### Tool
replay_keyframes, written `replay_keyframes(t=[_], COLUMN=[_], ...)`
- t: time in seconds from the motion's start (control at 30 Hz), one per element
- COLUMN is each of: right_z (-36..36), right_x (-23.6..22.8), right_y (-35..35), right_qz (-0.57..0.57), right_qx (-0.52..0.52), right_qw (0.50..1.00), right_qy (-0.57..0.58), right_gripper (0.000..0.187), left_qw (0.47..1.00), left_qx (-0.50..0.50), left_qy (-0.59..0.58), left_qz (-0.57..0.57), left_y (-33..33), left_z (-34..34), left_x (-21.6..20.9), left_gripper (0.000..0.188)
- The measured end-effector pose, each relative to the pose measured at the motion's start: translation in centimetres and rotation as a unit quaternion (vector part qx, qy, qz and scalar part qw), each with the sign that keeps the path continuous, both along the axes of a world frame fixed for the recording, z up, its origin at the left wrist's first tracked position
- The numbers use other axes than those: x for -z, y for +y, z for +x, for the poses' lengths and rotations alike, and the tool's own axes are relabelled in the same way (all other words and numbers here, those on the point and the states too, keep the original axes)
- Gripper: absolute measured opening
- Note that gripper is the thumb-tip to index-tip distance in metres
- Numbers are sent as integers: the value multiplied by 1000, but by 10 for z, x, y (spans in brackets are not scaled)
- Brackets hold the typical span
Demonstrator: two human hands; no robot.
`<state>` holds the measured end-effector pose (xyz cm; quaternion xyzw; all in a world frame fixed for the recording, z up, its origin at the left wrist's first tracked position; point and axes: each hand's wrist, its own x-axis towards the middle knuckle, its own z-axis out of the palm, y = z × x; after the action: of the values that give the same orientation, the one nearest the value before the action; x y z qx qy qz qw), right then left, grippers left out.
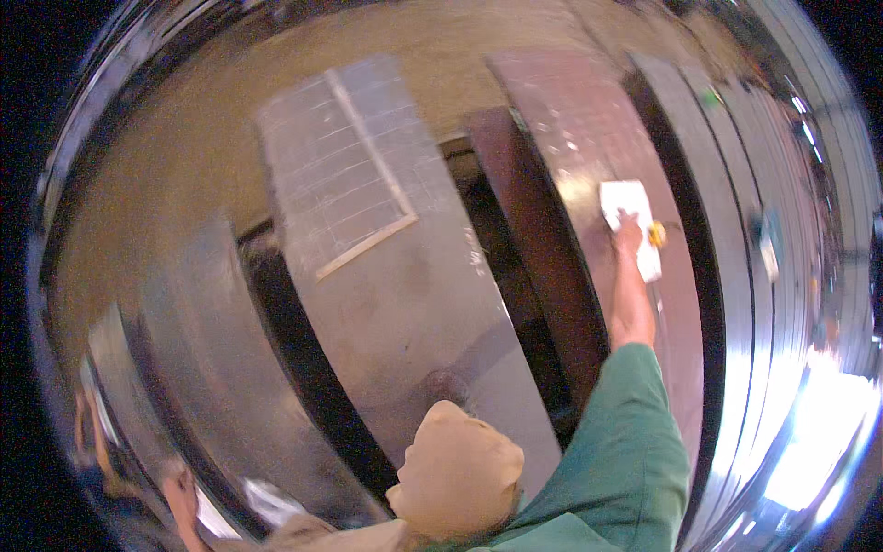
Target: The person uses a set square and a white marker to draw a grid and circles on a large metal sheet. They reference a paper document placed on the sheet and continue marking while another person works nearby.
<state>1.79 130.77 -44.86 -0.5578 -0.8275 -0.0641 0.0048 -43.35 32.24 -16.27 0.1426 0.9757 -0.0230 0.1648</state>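
My right hand (pixel 629 234) comes from a green sleeve (pixel 625 432) and reaches forward. It lies on a white sheet (pixel 625 195), probably paper, with its fingers stretched over it. That sheet rests on a reddish-brown plate (pixel 676 304). Close beside the hand, at the sheet's right edge, is a small yellow thing (pixel 657 234), blurred, perhaps a tape measure. I cannot find my left hand. A lumpy beige cloth-covered shape (pixel 455 474) fills the lower middle; what it is cannot be made out.
A grey plate (pixel 414 313) bears chalk-like lines and two pale strips (pixel 368 247) meeting at a corner. Dark gaps (pixel 520 294) separate the plates. Another person's bare arm (pixel 181 501) seems to show at lower left. Brown floor (pixel 441 55) lies beyond.
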Motion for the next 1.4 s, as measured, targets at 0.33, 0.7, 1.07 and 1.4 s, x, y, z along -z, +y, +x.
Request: replay_keyframes(t=[0.33,0.7,1.07,1.4], right_z=[-49,-319,-418,-369], right_x=[-9,-221,-431,-412], right_y=[33,-391,-924,-1204], right_qz=[-73,-524,-611,-672], right_qx=[-45,-192,-439,-532], right_qw=[981,606,579,505], right_qy=[175,567,315,100], right_gripper=[29,22,28,17], left_qw=[999,965,661,640], left_qx=[-12,-32,-210,-249], left_qy=[7,192,67,251], left_qz=[-38,179,717,682], left_y=[68,-96,-282,-374], left_z=[21,43,100,182], left_x=[-38,-81,-26,-37], left_gripper=[32,25,21,27])
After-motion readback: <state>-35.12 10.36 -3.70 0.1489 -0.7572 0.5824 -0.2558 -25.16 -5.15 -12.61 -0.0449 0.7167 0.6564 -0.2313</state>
